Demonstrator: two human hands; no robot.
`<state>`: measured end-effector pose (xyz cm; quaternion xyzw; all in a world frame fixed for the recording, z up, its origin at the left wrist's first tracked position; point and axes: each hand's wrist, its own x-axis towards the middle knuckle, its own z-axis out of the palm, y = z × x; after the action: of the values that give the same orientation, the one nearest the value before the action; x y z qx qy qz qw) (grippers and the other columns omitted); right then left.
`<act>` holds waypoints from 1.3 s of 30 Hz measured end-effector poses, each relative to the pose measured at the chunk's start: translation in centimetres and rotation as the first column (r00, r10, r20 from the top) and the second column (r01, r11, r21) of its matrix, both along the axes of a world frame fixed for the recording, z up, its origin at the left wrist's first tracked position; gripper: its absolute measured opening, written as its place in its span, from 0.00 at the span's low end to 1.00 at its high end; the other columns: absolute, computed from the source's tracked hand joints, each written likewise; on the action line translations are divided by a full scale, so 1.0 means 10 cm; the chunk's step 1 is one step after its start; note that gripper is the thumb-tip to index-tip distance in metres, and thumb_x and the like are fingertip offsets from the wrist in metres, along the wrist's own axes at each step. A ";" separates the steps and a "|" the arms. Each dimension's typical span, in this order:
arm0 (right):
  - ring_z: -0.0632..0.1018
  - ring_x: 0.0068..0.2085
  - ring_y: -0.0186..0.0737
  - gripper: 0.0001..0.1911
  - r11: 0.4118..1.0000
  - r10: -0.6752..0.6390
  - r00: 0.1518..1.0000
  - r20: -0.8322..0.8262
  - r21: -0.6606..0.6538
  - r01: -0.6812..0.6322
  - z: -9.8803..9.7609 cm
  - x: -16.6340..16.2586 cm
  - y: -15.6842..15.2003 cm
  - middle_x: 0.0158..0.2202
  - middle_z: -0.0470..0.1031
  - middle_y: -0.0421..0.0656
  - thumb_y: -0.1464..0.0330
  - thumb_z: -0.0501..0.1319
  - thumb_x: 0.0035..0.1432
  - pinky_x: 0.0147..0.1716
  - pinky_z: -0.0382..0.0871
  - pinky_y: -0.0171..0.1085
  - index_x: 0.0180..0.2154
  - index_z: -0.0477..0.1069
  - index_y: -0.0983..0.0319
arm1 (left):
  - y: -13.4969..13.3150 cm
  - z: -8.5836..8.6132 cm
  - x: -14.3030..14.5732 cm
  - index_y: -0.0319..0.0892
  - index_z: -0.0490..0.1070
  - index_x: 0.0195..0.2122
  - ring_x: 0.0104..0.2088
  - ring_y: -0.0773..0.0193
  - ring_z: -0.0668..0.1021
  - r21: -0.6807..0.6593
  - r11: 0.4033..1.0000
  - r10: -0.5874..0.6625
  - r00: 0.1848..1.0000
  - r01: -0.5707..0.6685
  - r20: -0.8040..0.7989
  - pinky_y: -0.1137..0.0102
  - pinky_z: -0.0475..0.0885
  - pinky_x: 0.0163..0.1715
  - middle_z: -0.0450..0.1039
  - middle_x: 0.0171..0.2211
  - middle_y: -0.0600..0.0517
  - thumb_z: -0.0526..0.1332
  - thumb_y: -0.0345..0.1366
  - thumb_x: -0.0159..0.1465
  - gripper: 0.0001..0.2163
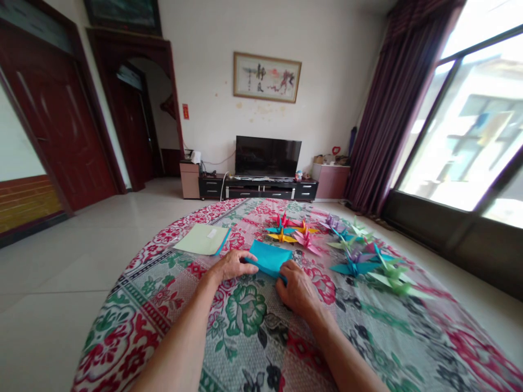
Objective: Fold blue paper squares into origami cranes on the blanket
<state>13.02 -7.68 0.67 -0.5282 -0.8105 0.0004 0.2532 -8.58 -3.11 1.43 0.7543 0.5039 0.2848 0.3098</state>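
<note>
A blue sheet of origami paper point(269, 257) lies in front of me, its near edge bent up or folded over. My left hand point(236, 265) pinches its left near corner between thumb and fingers. At the right near corner, my right hand point(297, 283) grips the paper with curled fingers. To the left rests a stack of paper point(203, 239), pale green on top with a blue edge showing and a small white label. Beyond the blue sheet sit several small folded paper cranes point(283, 235) in pink, yellow and blue. Larger cranes point(354, 265) in blue, green and purple spread out at the right.
The round table wears a floral tablecloth point(245, 310) in red, green and grey. Across the room, a television point(268, 157) stands on a low black cabinet point(261, 190). A purple curtain point(378, 109) and large window are at the right; dark red doors point(61, 120) are at the left.
</note>
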 end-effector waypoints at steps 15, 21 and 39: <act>0.70 0.33 0.33 0.14 0.998 -0.019 0.999 0.029 0.056 0.017 -0.01 -0.05 -0.01 0.28 0.69 0.42 0.65 0.52 0.58 0.34 0.59 0.30 0.23 0.69 0.61 | 0.11 -0.15 0.29 0.40 0.71 0.26 0.26 0.69 0.69 0.281 0.924 0.297 0.950 -0.260 -0.099 0.75 0.59 0.26 0.68 0.22 0.56 0.59 0.43 0.53 0.10; 0.70 0.31 0.34 0.17 0.995 -0.071 0.996 0.051 0.079 0.067 -0.03 -0.11 -0.01 0.28 0.70 0.44 0.65 0.52 0.58 0.32 0.59 0.32 0.21 0.70 0.62 | 0.14 -0.18 0.35 0.43 0.71 0.41 0.41 0.61 0.73 0.348 0.912 0.275 0.953 -0.216 -0.128 0.70 0.65 0.43 0.74 0.40 0.50 0.59 0.39 0.55 0.13; 0.70 0.32 0.37 0.12 0.993 -0.109 0.993 0.041 0.048 0.107 -0.02 -0.14 0.02 0.28 0.70 0.45 0.68 0.56 0.53 0.33 0.59 0.34 0.20 0.71 0.62 | -0.11 -0.15 0.47 0.41 0.74 0.29 0.46 0.55 0.67 0.612 0.791 0.286 0.875 0.016 -0.392 0.61 0.62 0.48 0.71 0.38 0.46 0.55 0.42 0.60 0.13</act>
<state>11.63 -7.44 0.49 -0.5651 -0.7859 -0.0435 0.2472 -3.90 -4.22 -0.04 0.8191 0.5014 0.2618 -0.0957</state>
